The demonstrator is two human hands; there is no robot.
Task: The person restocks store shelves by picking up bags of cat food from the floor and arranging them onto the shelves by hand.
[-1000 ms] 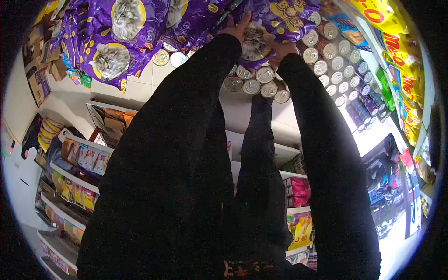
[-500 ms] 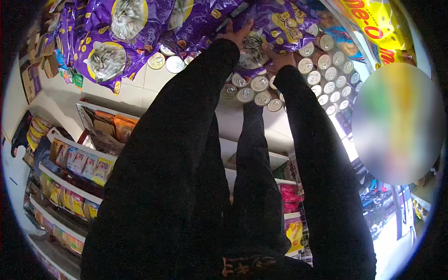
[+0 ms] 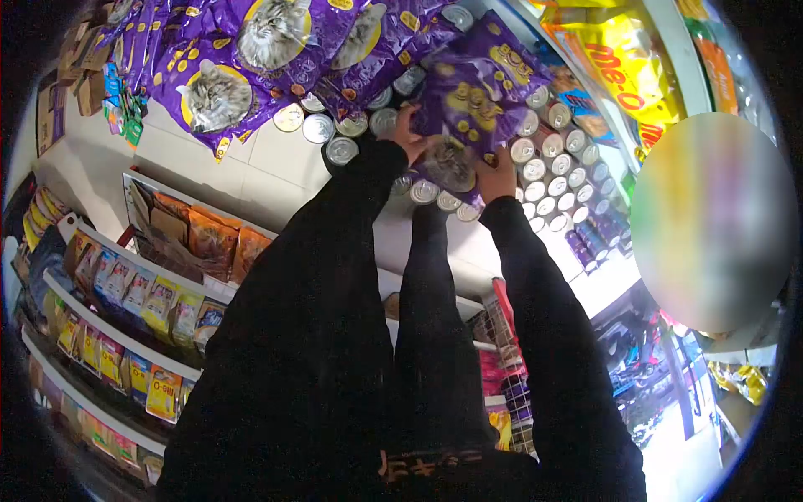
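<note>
A purple cat food bag [image 3: 473, 105] with a grey cat picture is between my two hands, above the cans. My left hand [image 3: 407, 136] grips its left edge, thumb and fingers partly hidden against the plastic. At the lower right side, my right hand [image 3: 498, 177] has its fingers closed on the bag's edge. Silver-topped cans [image 3: 548, 167] stand packed together on the right, and a few more [image 3: 425, 192] show below the bag. To the left lie several similar purple bags [image 3: 213, 96], with cans [image 3: 318, 128] at their edge.
A shelf rack [image 3: 125, 322] with hanging pouches stands at the lower left. Orange packs [image 3: 213, 238] fill a bin above it. A yellow Me-O bag [image 3: 623, 71] is at the upper right. Cardboard boxes [image 3: 84, 63] sit at the far left. A blurred oval hides part of the right side.
Both hands now hold the bag by its sides, and it has come closer to me. More cans show between it and the bags on the left. My view has shifted.
</note>
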